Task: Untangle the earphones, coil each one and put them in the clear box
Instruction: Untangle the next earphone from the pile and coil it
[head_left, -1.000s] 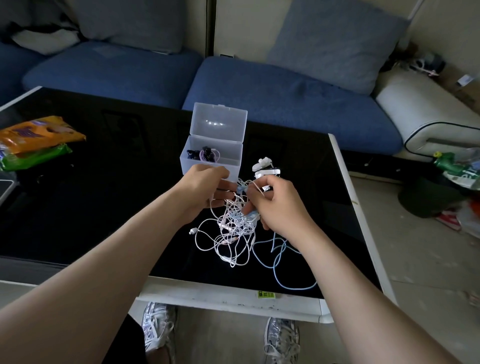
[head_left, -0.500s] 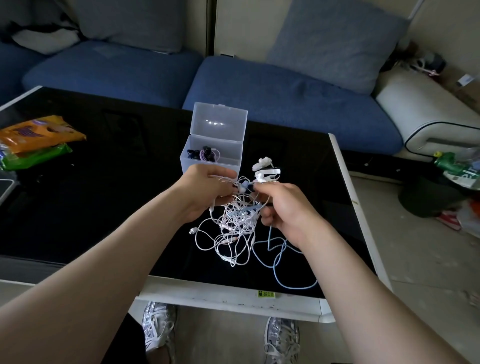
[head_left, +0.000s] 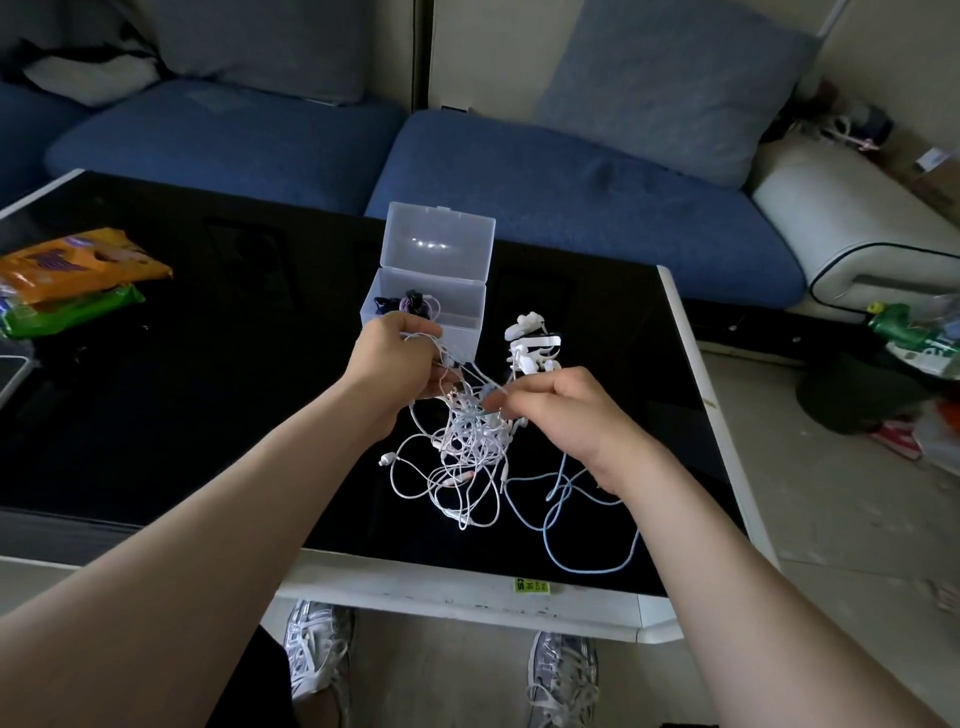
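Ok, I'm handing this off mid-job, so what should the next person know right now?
Left hand grips the top of the white tangle; right hand pinches it alongside.
The tangle's lower loops and a blue cord lie on the black table.
Clear box stands open behind the hands, dark earphones already inside; a white bundle lies to its right.
To do: separate, coil and box the rest.

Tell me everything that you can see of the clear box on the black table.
The clear box is a small, translucent plastic container standing upright on the black table. Its hinged lid is open and stands up at the far side. Dark and purple coiled earphones lie inside. The left hand is just in front; contact cannot be told.
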